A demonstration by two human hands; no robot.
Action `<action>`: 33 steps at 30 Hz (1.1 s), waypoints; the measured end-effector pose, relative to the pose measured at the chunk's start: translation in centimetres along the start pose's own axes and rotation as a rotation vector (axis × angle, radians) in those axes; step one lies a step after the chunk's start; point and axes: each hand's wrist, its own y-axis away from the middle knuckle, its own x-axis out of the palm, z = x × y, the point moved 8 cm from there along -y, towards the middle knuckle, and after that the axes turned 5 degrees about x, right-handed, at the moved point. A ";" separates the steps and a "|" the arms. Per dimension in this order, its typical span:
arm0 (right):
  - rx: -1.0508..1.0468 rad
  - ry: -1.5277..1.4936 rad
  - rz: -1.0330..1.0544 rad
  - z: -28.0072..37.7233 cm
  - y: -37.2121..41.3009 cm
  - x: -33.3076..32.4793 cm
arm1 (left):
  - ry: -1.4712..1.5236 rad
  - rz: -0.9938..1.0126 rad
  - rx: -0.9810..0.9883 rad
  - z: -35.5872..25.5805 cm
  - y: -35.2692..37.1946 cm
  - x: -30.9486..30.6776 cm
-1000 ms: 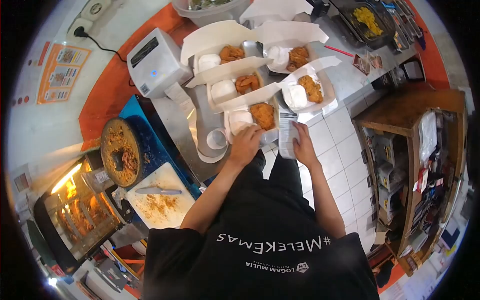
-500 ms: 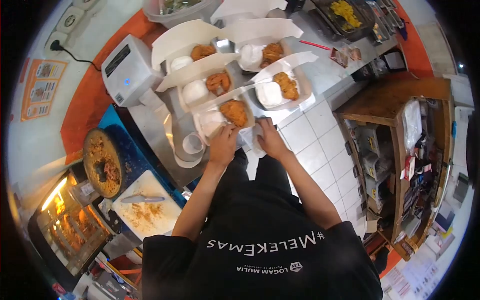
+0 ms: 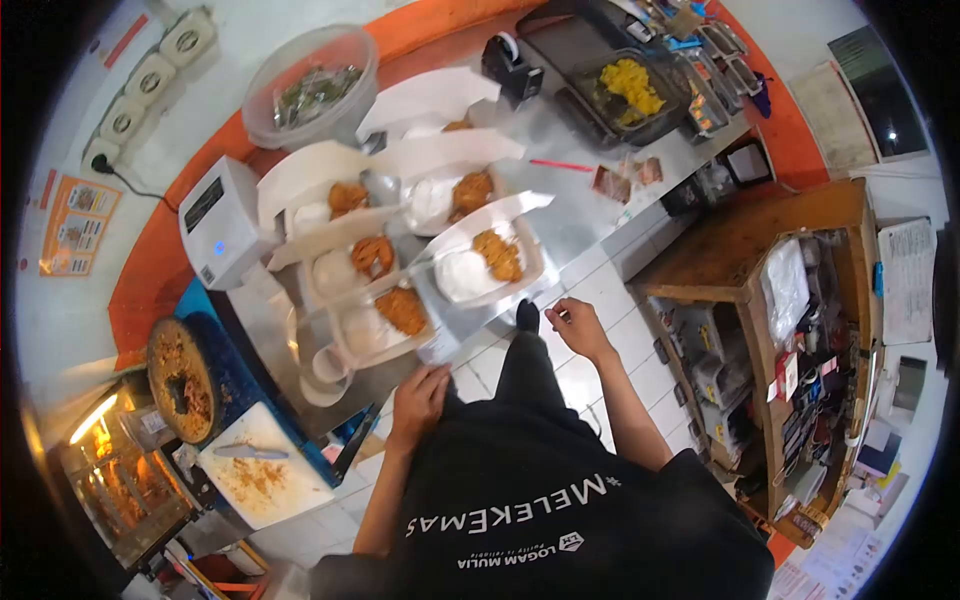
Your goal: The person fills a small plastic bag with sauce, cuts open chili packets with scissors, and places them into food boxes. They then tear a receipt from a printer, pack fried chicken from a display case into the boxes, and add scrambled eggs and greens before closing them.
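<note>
My left hand [image 3: 420, 400] is at the counter's front edge, just below the nearest meal box [image 3: 378, 355]. Its fingers are bent together at a pale, thin piece [image 3: 438, 348] by the box corner; I cannot make out what that is. My right hand [image 3: 580, 328] hangs in the air over the floor, right of the boxes, fingers loosely curled and a little apart, with nothing visible in them. The nearest box holds white rice [image 3: 370, 330] and fried chicken [image 3: 401, 311]. Beside it, another open box [image 3: 490, 265] holds rice and chicken.
Several more open boxes [image 3: 345, 262] stand behind on the steel counter [image 3: 560, 200]. A printer [image 3: 222, 225] with a paper strip stands left. A knife [image 3: 250, 452] lies on a cutting board [image 3: 265, 480]. A wooden shelf [image 3: 750, 270] is at right.
My right hand has come away from the nearest box toward the right. My left hand has drawn back from its front edge. The view has shifted, showing more of the counter's back.
</note>
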 end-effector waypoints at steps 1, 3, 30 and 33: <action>-0.046 0.010 -0.056 -0.4 -1.6 -2.6 | 0.035 -0.013 -0.008 -0.4 0.2 0.5; -0.137 0.029 -0.151 -1.2 -5.4 -8.0 | 0.318 0.014 -0.302 2.1 2.9 3.8; -0.275 0.592 0.008 1.0 -29.1 -21.7 | 0.267 0.042 -1.141 0.5 17.4 16.8; -0.151 0.678 -0.079 2.0 -29.2 -20.3 | 0.239 0.025 -1.158 1.9 20.1 17.8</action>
